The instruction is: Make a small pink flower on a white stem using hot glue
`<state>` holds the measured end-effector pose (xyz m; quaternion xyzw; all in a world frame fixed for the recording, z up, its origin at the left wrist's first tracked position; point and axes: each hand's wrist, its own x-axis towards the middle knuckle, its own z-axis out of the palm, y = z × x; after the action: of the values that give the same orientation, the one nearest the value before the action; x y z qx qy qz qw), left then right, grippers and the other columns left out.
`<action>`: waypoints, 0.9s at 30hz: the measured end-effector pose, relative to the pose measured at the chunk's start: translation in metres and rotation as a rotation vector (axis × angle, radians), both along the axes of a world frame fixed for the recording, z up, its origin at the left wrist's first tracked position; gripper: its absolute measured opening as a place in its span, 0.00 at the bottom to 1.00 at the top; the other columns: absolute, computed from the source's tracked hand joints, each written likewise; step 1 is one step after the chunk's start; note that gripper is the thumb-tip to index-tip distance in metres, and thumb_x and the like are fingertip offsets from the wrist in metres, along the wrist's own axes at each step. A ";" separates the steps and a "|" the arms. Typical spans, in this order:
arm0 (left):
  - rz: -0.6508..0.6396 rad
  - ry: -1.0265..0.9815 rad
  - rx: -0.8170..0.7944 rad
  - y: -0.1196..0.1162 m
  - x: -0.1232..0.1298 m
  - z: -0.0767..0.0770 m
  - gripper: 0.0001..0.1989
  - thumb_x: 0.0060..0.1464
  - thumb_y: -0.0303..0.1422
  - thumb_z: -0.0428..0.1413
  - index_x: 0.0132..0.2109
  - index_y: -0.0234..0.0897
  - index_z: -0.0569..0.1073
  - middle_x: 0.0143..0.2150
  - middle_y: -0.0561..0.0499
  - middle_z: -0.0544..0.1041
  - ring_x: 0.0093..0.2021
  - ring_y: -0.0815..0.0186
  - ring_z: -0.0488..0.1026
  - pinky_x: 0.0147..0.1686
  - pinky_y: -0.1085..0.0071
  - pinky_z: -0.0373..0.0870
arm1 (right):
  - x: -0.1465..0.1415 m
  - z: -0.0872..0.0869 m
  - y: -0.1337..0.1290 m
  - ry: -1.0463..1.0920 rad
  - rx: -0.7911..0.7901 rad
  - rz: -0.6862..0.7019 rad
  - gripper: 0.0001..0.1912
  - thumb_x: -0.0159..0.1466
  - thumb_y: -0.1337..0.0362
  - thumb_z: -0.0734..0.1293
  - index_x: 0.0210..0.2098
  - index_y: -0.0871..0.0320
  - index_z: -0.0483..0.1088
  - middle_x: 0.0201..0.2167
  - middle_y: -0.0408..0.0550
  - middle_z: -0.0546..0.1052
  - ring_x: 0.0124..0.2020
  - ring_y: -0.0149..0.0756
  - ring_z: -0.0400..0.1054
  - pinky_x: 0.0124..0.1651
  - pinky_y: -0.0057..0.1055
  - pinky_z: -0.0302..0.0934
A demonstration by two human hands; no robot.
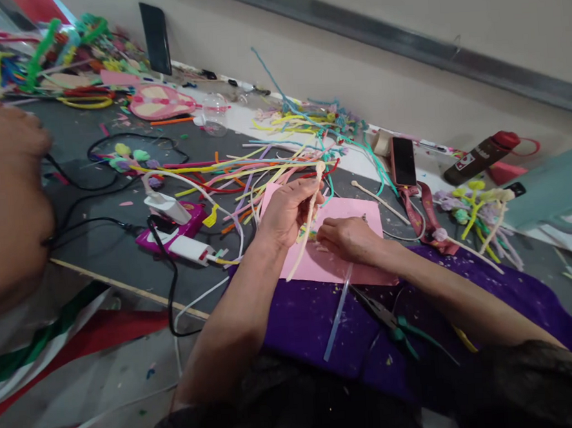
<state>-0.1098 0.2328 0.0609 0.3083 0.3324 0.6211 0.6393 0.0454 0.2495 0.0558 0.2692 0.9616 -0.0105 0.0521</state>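
Note:
My left hand (288,210) is closed on a cream pipe cleaner (299,255), pinched below its rounded, knotted top end. The stem hangs down past the palm over a pink sheet (335,268). Just to the right, my right hand (348,238) rests low over the same sheet with its fingers curled; whatever is between its fingertips is too small to make out. Small yellow and green bits lie on the sheet between the two hands. Below the sheet, a clear glue stick (338,314) and green-handled pliers (397,323) lie on purple cloth (293,323).
Loose colored pipe cleaners (206,173) spread behind the hands. A purple power strip (194,219) with cables sits at the left, near another person's arm (8,198). At the right are a phone (403,161), a dark bottle (479,158) and pompom flowers (489,214).

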 end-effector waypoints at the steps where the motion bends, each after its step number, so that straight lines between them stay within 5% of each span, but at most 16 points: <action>1: -0.004 -0.002 0.002 0.000 0.000 0.000 0.08 0.43 0.34 0.60 0.30 0.32 0.73 0.20 0.56 0.69 0.16 0.79 0.60 0.13 0.81 0.52 | 0.000 -0.001 0.001 -0.001 0.001 -0.004 0.11 0.65 0.64 0.57 0.37 0.61 0.70 0.34 0.50 0.74 0.30 0.33 0.67 0.29 0.28 0.49; 13: 0.018 0.011 0.025 -0.002 0.000 0.002 0.08 0.44 0.34 0.59 0.29 0.33 0.74 0.20 0.55 0.69 0.16 0.79 0.59 0.13 0.80 0.51 | 0.004 -0.008 -0.001 -0.011 0.020 0.076 0.12 0.65 0.62 0.56 0.40 0.57 0.70 0.35 0.48 0.71 0.29 0.30 0.64 0.27 0.27 0.46; 27: 0.003 0.042 0.004 -0.002 0.004 0.001 0.07 0.44 0.34 0.59 0.30 0.33 0.74 0.20 0.55 0.69 0.15 0.79 0.58 0.13 0.81 0.50 | 0.023 0.008 -0.005 -0.041 0.035 -0.092 0.17 0.67 0.60 0.53 0.36 0.59 0.71 0.35 0.48 0.72 0.33 0.32 0.66 0.29 0.27 0.49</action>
<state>-0.1059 0.2304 0.0624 0.3222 0.3450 0.6163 0.6303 0.0686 0.2446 0.0636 0.3142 0.9470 0.0094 0.0665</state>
